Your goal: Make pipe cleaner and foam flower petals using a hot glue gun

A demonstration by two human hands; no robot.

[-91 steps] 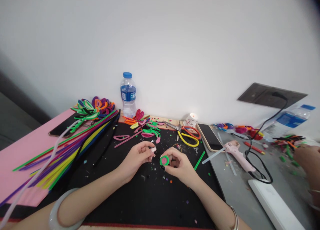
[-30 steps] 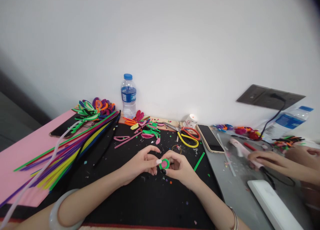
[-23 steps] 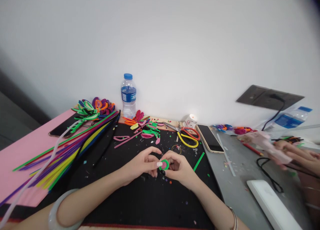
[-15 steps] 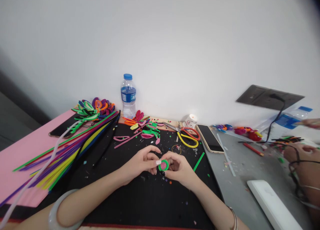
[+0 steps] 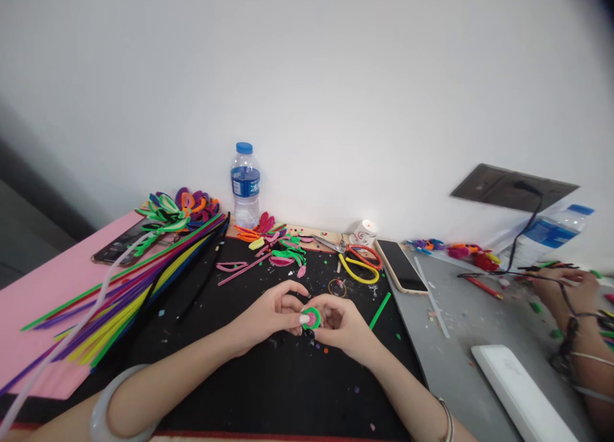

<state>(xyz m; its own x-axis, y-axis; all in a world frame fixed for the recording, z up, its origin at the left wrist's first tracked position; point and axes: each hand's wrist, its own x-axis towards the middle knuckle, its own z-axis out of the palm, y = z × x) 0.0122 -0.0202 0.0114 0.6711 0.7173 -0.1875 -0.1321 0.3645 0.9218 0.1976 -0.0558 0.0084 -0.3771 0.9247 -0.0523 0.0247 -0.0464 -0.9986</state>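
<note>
The grey tabletop [image 5: 455, 378] spreads to the right, and a black mat [image 5: 268, 391] covers the near middle. On the left lies a pink sheet [image 5: 71, 269], with a bundle of fuzzy stems [image 5: 144, 288] fanned across its right edge. The right hand [image 5: 348, 323] pinches a green-ringed disc [image 5: 316, 317] between finger and thumb, above the mat. The left hand [image 5: 263, 317] has its thumb on the disc's pink centre; whether its fingers close behind, I cannot tell. Scissors [image 5: 342, 249] lie farther off, toward the right, and a short green strip [image 5: 380, 311] lies just beside the right hand.

Too hard a thumb press might pop the centre out or skew the ring. Should the right grip slacken, the disc could drop among the mat's scraps.
</note>
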